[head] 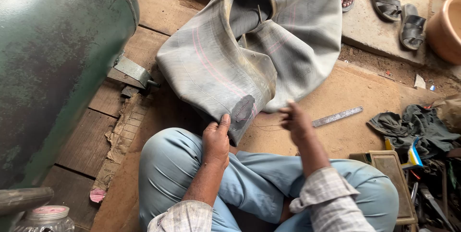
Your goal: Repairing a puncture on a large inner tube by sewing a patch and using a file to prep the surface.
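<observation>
Lying on floor [336,88] before crossed knees: inner tube [249,44]; tank [53,59] standing left, metal file [337,116] resting right, rags [418,124] lying beyond, sandals [396,8] sitting behind.

Single head-worn view, looking steeply down, close over lap [259,184] and wooden floor [86,140]

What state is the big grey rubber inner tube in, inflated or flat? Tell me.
Flat. The big grey rubber inner tube lies limp and creased on the wooden floor, folded over itself, its patched corner pinched by the left hand.
</observation>
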